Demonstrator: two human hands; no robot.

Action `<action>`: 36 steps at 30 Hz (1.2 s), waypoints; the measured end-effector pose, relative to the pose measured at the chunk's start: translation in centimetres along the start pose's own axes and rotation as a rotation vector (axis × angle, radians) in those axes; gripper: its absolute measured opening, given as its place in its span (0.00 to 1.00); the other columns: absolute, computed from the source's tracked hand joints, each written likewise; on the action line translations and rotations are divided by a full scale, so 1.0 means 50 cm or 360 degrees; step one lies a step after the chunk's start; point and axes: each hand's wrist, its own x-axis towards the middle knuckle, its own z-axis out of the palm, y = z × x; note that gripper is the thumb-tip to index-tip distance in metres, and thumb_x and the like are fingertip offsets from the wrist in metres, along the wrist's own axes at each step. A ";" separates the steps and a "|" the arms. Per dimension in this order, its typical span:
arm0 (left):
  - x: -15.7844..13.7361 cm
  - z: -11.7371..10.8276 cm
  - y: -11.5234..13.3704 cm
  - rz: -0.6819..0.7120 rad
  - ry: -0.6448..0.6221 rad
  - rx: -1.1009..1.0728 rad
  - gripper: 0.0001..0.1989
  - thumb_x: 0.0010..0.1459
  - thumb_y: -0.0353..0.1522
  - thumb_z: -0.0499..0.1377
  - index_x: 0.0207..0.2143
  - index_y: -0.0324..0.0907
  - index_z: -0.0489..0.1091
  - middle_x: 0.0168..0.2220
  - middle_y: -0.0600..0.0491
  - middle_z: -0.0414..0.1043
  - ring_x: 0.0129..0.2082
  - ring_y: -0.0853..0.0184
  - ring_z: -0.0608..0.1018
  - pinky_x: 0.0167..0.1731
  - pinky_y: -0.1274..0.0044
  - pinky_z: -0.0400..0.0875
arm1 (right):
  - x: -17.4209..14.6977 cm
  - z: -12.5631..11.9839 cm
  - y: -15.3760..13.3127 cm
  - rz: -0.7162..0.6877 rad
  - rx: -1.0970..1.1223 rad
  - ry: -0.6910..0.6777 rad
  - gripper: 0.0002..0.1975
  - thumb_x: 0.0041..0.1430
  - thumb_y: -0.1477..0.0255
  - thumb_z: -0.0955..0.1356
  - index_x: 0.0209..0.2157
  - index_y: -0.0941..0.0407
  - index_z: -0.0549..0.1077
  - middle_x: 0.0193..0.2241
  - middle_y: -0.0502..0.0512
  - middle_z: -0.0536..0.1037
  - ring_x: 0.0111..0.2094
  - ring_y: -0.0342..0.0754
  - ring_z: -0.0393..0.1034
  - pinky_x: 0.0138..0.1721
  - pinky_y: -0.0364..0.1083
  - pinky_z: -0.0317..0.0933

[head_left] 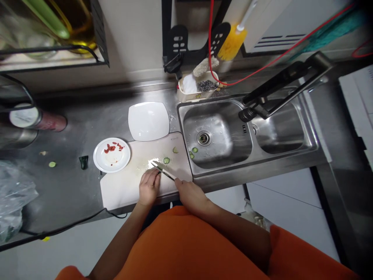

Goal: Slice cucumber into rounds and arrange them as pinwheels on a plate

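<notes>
Right hand (190,194) grips a slim knife (163,171) at the white cutting board's (122,190) sink-side edge; left hand (149,187) curls, fingertips pressing pale cucumber (153,164).

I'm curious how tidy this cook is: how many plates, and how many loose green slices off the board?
White plates: 2, a square plate and a round plate with red bits.
Green slices off the board: 3, two at the sink edge, one on the counter.
Total: 5
</notes>
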 end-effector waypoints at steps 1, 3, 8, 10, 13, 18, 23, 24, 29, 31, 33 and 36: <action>0.000 0.000 0.000 -0.0004 -0.0001 -0.0002 0.11 0.61 0.32 0.53 0.43 0.40 0.72 0.40 0.47 0.75 0.43 0.63 0.75 0.47 0.68 0.69 | 0.003 0.000 -0.001 -0.0005 0.0000 -0.0001 0.18 0.59 0.82 0.55 0.49 0.59 0.63 0.38 0.62 0.76 0.40 0.53 0.73 0.36 0.46 0.64; 0.001 0.000 0.000 -0.0008 -0.0003 -0.0011 0.11 0.61 0.32 0.53 0.43 0.40 0.72 0.40 0.47 0.76 0.43 0.63 0.75 0.47 0.68 0.69 | 0.011 0.001 -0.002 -0.0012 -0.0002 0.0005 0.18 0.60 0.82 0.55 0.50 0.59 0.62 0.38 0.63 0.76 0.41 0.52 0.73 0.37 0.45 0.64; 0.002 0.001 0.001 0.0007 0.0006 -0.0042 0.11 0.61 0.31 0.53 0.44 0.41 0.71 0.41 0.48 0.76 0.44 0.63 0.75 0.48 0.68 0.69 | 0.044 0.010 -0.007 -0.0037 -0.0005 0.0082 0.18 0.62 0.81 0.53 0.50 0.59 0.63 0.38 0.62 0.76 0.40 0.52 0.73 0.37 0.45 0.64; 0.002 0.001 0.001 0.0003 0.0004 -0.0046 0.12 0.61 0.31 0.53 0.44 0.41 0.71 0.42 0.48 0.76 0.44 0.63 0.75 0.48 0.68 0.69 | 0.059 0.015 -0.011 -0.0061 0.0001 0.0134 0.18 0.61 0.82 0.53 0.50 0.60 0.63 0.37 0.62 0.76 0.40 0.52 0.73 0.37 0.45 0.63; 0.002 0.000 0.001 -0.0005 -0.0010 -0.0042 0.12 0.61 0.31 0.53 0.44 0.41 0.72 0.42 0.47 0.75 0.44 0.63 0.75 0.48 0.68 0.69 | 0.076 0.023 -0.016 -0.0084 0.0014 0.0164 0.19 0.61 0.82 0.53 0.49 0.60 0.64 0.37 0.62 0.76 0.40 0.52 0.73 0.38 0.46 0.63; 0.002 0.000 0.000 -0.0005 -0.0020 -0.0031 0.11 0.61 0.31 0.53 0.44 0.41 0.71 0.42 0.48 0.75 0.44 0.63 0.75 0.48 0.68 0.69 | 0.082 0.026 -0.015 -0.0076 0.0014 0.0147 0.19 0.61 0.82 0.53 0.51 0.60 0.63 0.37 0.63 0.76 0.40 0.53 0.72 0.38 0.47 0.63; -0.002 0.003 -0.003 0.0003 -0.0001 -0.0044 0.11 0.61 0.30 0.53 0.44 0.41 0.71 0.43 0.47 0.75 0.45 0.63 0.75 0.49 0.68 0.69 | 0.070 0.016 0.008 0.0025 0.0010 0.0156 0.18 0.61 0.81 0.54 0.51 0.58 0.63 0.38 0.61 0.76 0.41 0.52 0.72 0.39 0.46 0.62; -0.003 0.004 -0.004 -0.0002 0.0001 -0.0046 0.11 0.61 0.30 0.53 0.44 0.41 0.71 0.44 0.47 0.75 0.45 0.63 0.75 0.49 0.68 0.69 | 0.065 0.014 0.013 0.0051 0.0009 0.0170 0.18 0.61 0.81 0.54 0.50 0.58 0.63 0.38 0.61 0.76 0.41 0.52 0.72 0.39 0.46 0.62; -0.006 0.007 -0.008 -0.0013 0.0013 -0.0043 0.11 0.60 0.31 0.54 0.44 0.41 0.71 0.44 0.47 0.75 0.45 0.63 0.75 0.49 0.68 0.69 | 0.035 0.010 0.020 0.0076 -0.0018 0.0166 0.19 0.59 0.81 0.55 0.50 0.57 0.63 0.37 0.61 0.76 0.40 0.53 0.72 0.36 0.45 0.62; -0.006 0.006 -0.008 -0.0017 0.0013 -0.0038 0.11 0.61 0.32 0.54 0.44 0.41 0.72 0.43 0.48 0.75 0.45 0.63 0.75 0.48 0.68 0.69 | 0.022 0.012 0.016 0.0059 -0.0034 0.0137 0.19 0.59 0.81 0.56 0.50 0.57 0.63 0.37 0.61 0.76 0.40 0.52 0.73 0.36 0.45 0.62; -0.005 0.006 -0.007 -0.0025 0.0014 -0.0038 0.12 0.61 0.32 0.53 0.44 0.42 0.72 0.43 0.48 0.75 0.45 0.62 0.75 0.48 0.67 0.69 | 0.010 0.015 0.012 0.0048 -0.0039 0.0100 0.18 0.58 0.81 0.57 0.50 0.57 0.62 0.37 0.61 0.76 0.40 0.52 0.73 0.36 0.44 0.62; -0.005 0.005 -0.006 -0.0023 0.0015 -0.0030 0.11 0.61 0.32 0.53 0.44 0.42 0.72 0.41 0.48 0.75 0.44 0.62 0.75 0.48 0.68 0.69 | -0.006 0.017 0.009 0.0046 -0.0031 0.0084 0.17 0.60 0.81 0.56 0.49 0.57 0.63 0.37 0.61 0.76 0.39 0.52 0.73 0.34 0.44 0.62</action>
